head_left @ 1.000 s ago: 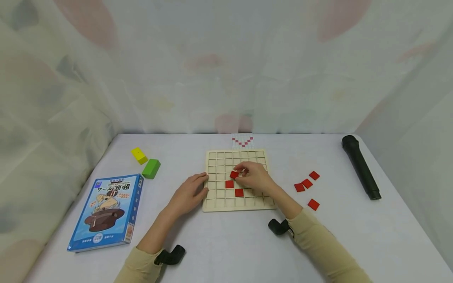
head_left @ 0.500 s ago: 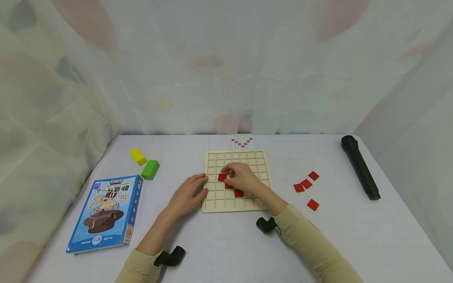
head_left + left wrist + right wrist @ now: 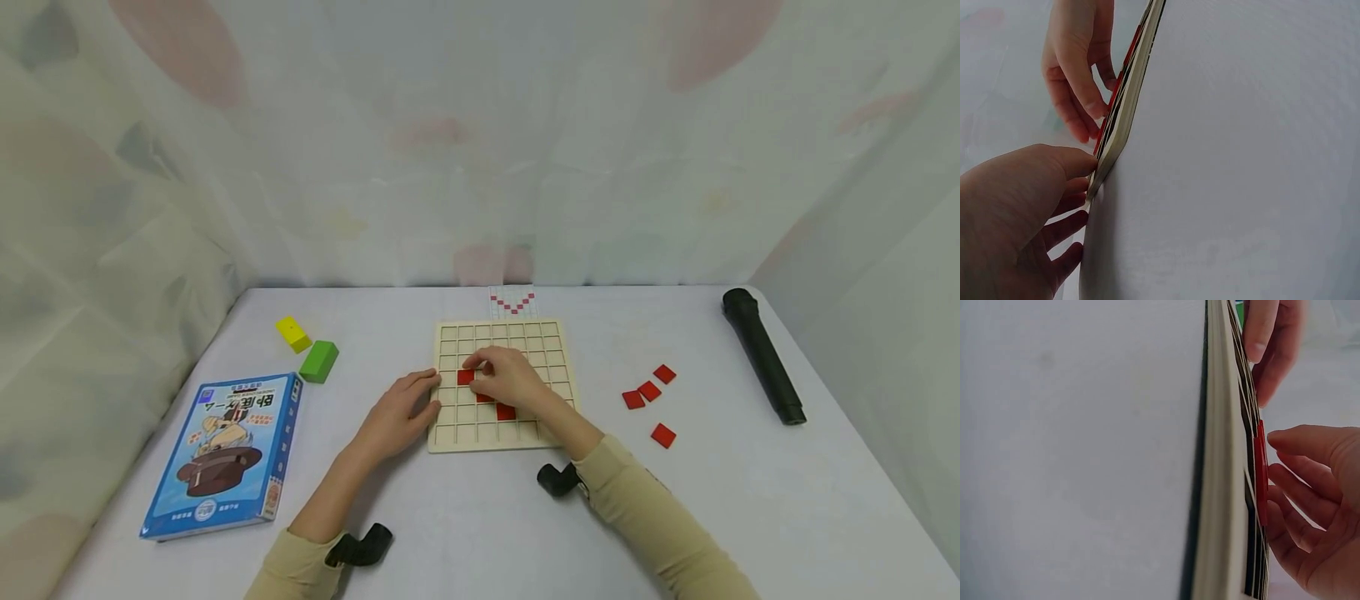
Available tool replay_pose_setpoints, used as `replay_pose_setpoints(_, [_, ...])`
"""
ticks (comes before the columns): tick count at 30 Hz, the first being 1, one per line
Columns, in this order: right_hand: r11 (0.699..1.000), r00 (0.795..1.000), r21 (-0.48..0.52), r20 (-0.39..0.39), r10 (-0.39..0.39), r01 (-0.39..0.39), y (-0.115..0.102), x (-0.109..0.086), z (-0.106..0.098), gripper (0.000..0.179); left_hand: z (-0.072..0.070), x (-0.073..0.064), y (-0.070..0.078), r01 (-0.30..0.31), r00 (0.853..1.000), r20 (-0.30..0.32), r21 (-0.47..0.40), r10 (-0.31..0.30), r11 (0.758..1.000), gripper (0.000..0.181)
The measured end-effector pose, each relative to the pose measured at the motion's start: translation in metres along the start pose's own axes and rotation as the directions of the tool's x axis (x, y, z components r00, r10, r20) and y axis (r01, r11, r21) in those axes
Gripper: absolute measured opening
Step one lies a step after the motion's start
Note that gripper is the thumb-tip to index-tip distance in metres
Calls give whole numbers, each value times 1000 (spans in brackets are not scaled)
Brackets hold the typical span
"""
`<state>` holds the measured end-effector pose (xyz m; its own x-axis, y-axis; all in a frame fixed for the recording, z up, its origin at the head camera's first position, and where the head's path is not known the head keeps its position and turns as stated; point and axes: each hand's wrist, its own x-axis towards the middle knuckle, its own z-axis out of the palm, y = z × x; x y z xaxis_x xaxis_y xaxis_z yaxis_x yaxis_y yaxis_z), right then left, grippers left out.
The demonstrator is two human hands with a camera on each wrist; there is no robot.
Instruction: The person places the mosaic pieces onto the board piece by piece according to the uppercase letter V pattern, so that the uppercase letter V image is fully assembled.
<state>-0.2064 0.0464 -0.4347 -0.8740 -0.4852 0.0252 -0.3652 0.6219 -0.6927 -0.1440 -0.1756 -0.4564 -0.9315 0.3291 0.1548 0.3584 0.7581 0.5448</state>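
Note:
A pale wooden grid board (image 3: 467, 435) lies in front of me, with a left-hand edge that my left hand (image 3: 397, 414) touches with extended fingers and thumb. My right hand (image 3: 510, 379) reaches across the board, index finger and thumb at opposite edges of a square red tile (image 3: 465, 377) in a cell near the left side. Two more red tiles lie on the grid, running diagonally down to the right: one tile (image 3: 483, 398) is partly covered by the right hand, the other tile (image 3: 506, 412) sits below it. In the right wrist view, the right fingers (image 3: 1279, 478) are close against the red tiles.
Several loose red tiles (image 3: 649, 390) lie right of the board. Behind it is a pattern card (image 3: 513, 302) with a red V. A black flashlight (image 3: 763, 357) lies far right. At left are a blue game box (image 3: 225, 454), a green block (image 3: 319, 362) and a yellow block (image 3: 293, 333).
My right hand has carried the red tile leftward and slightly toward me, into a cell near the board's left side. The left hand has stayed at the board's edge.

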Motion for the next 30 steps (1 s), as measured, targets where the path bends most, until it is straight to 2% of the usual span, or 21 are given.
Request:
replay_pose_setpoints(5, [1000, 1000, 25, -13, -2, 2, 2, -4, -1, 25, 0, 0, 0, -1, 1000, -2, 0, 1, 1000, 44])
replay_pose_setpoints(10, [997, 999, 82, -38, 13, -10, 10, -14, -11, 22, 1, 0, -1, 3, 1000, -2, 4, -3, 1000, 44])
replay_pose_setpoints(19, [995, 995, 102, -97, 24, -14, 40, -43, -46, 22, 3, 0, 0, -2, 1000, -14, 13, 3, 1000, 43])
replay_pose_setpoints(26, [998, 989, 54, -146, 28, -20, 63, -73, -78, 22, 3, 0, 0, -10, 1000, -21, 15, 10, 1000, 43])
replay_pose_setpoints(30, [998, 987, 14, -151, 57, -55, 76, -92, -94, 21, 4, 0, -1, -9, 1000, -23, 19, 9, 1000, 43])
